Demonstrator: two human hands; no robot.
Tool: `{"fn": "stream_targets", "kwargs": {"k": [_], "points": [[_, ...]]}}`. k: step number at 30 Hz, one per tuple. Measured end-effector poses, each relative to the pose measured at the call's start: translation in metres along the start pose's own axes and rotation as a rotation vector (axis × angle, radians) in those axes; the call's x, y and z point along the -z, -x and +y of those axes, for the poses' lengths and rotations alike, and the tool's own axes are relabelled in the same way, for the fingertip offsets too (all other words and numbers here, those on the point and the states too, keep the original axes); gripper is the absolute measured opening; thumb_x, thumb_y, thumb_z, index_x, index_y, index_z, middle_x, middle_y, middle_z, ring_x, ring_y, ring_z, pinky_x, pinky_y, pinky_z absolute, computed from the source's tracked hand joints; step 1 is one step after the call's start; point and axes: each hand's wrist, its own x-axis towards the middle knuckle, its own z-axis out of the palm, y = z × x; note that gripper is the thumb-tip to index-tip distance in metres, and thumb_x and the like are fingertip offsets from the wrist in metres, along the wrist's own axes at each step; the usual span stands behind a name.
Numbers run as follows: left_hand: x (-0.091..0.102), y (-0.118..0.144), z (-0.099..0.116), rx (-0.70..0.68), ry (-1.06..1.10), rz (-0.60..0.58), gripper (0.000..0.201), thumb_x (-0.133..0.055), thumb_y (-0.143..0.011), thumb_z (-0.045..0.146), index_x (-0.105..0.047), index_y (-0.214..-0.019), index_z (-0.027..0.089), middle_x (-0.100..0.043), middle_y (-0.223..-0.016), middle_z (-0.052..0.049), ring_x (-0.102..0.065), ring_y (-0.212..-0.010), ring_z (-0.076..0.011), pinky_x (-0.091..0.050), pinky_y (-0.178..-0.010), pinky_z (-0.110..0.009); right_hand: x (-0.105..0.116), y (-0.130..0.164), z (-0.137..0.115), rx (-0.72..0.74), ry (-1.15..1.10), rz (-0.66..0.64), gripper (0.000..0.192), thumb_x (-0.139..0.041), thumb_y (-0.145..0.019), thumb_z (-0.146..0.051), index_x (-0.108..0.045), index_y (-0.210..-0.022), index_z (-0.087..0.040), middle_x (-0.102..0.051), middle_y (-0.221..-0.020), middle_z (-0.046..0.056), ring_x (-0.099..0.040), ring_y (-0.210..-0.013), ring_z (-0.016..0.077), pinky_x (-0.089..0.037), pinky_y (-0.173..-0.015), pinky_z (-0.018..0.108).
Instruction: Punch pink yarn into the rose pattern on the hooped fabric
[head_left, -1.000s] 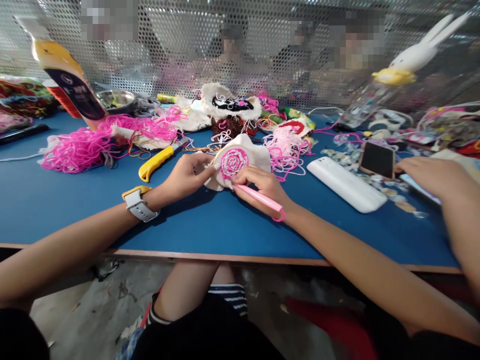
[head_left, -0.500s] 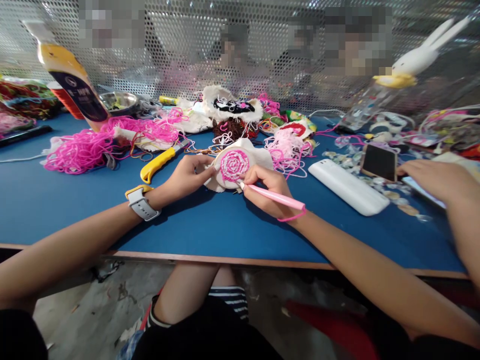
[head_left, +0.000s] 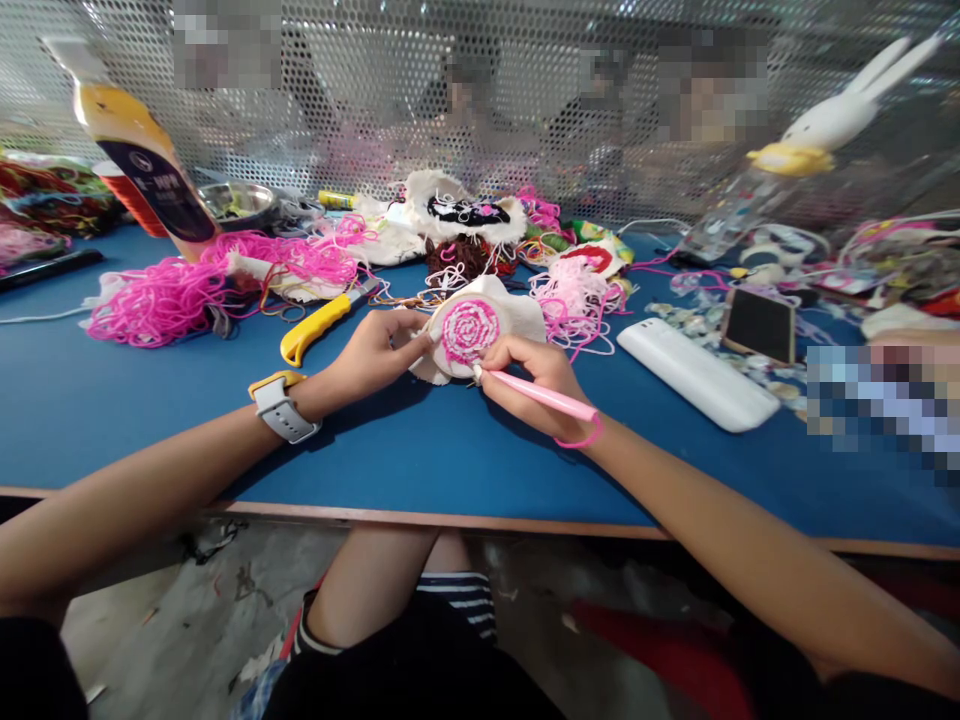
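My left hand [head_left: 373, 352] grips the left edge of a small round piece of white cloth [head_left: 517, 312] with a pink spiral of yarn [head_left: 469, 331] stitched on it. It is tilted up from the blue table [head_left: 150, 400]. My right hand [head_left: 529, 378] holds a pink pen-like punch needle [head_left: 544, 397], its tip touching the lower edge of the spiral. A pink thread loops from the tool's rear end by my wrist. My left wrist wears a watch [head_left: 281, 407] with a white and yellow strap.
Loose pink yarn [head_left: 172, 290], a yellow-handled cutter [head_left: 319, 327], more stitched cloth pieces [head_left: 461, 215], a white case [head_left: 697, 373], a phone [head_left: 759, 325], a tilted bottle [head_left: 135, 150] and a metal bowl [head_left: 236, 200] lie on the table. A perforated metal screen [head_left: 375, 80] stands behind. A blurred patch covers the right.
My right hand has shifted the needle slightly along the spiral's lower edge. The other person's hand at the right is now under a blurred patch.
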Motion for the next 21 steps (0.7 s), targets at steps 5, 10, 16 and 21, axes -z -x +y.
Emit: {"fn": "stream_targets", "kwargs": {"k": [5,10,16,21], "points": [[-0.001,0.003,0.009,-0.024,0.002,-0.010,0.033,-0.057,-0.087,0.041,-0.074,-0.098,0.014,-0.074,-0.085,-0.005,-0.057,-0.064,-0.0130,-0.041,-0.057,-0.023,-0.002,-0.002,0.002,-0.015,0.026,-0.020,0.008,-0.065,-0.079,-0.021,-0.060,-0.073,-0.018,-0.065,-0.073,0.001,-0.057,-0.066,0.0145,-0.044,-0.066,0.029],[-0.001,0.005,0.012,-0.029,-0.042,0.014,0.031,-0.058,-0.086,0.038,-0.074,-0.096,0.013,-0.072,-0.080,-0.004,-0.053,-0.059,-0.0110,-0.039,-0.054,-0.022,0.004,-0.004,-0.002,-0.099,-0.018,-0.010,0.015,-0.064,-0.076,-0.022,-0.053,-0.067,-0.018,-0.058,-0.066,-0.001,-0.050,-0.061,0.0122,-0.039,-0.060,0.026],[0.002,0.001,0.002,-0.042,-0.043,-0.007,0.032,-0.058,-0.086,0.039,-0.074,-0.095,0.013,-0.072,-0.077,-0.004,-0.052,-0.058,-0.0108,-0.038,-0.055,-0.023,0.009,-0.004,-0.005,-0.102,-0.079,0.000,0.018,-0.061,-0.074,-0.022,-0.046,-0.064,-0.019,-0.051,-0.064,-0.002,-0.044,-0.061,0.0114,-0.036,-0.058,0.027],[0.002,0.001,0.004,-0.064,-0.039,-0.022,0.033,-0.057,-0.087,0.038,-0.074,-0.098,0.012,-0.073,-0.082,-0.005,-0.052,-0.059,-0.0101,-0.038,-0.055,-0.021,0.005,-0.003,-0.002,-0.076,-0.037,-0.015,0.017,-0.059,-0.077,-0.020,-0.048,-0.065,-0.019,-0.055,-0.067,-0.001,-0.048,-0.062,0.0118,-0.039,-0.060,0.027]]}}
